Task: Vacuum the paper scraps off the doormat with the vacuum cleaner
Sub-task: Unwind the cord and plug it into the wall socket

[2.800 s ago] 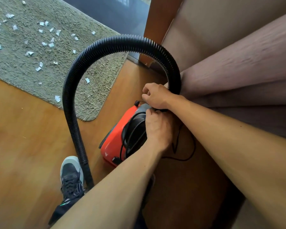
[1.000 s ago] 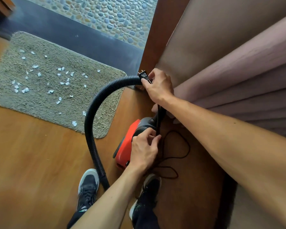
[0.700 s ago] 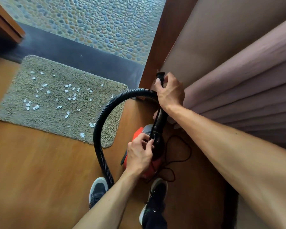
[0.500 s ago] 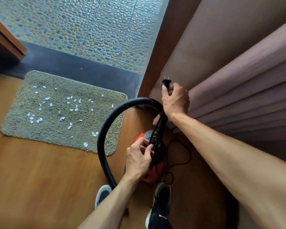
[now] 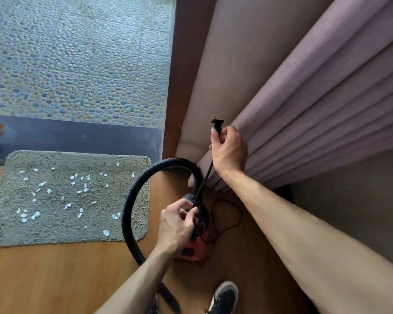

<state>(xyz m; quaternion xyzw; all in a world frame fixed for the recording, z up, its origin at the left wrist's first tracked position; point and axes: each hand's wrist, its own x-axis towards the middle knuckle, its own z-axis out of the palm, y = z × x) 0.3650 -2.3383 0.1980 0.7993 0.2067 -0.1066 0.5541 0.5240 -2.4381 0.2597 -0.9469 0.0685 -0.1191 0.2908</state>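
Note:
A red and black vacuum cleaner (image 5: 196,248) sits on the wooden floor below my hands, mostly hidden by them. Its black ribbed hose (image 5: 143,180) arcs up and to the left. My right hand (image 5: 228,150) grips the power cord just under the black two-pin plug (image 5: 217,125), held up beside the curtain. My left hand (image 5: 177,225) pinches the same cord (image 5: 204,182) lower down, at the vacuum's top. The grey doormat (image 5: 9,232) lies to the left, strewn with several white paper scraps (image 5: 75,189).
Pink pleated curtains (image 5: 315,109) hang at the right, next to a brown door frame (image 5: 179,75). A dark threshold (image 5: 77,137) and pebble paving (image 5: 77,53) lie beyond the mat. Slack cord loops (image 5: 234,214) lie on the floor. My shoe (image 5: 225,298) is at the bottom.
My right hand has drawn the plug and cord upward out of the vacuum, towards the curtain. The view has risen and pulled back. My left hand stays on the cord at the vacuum.

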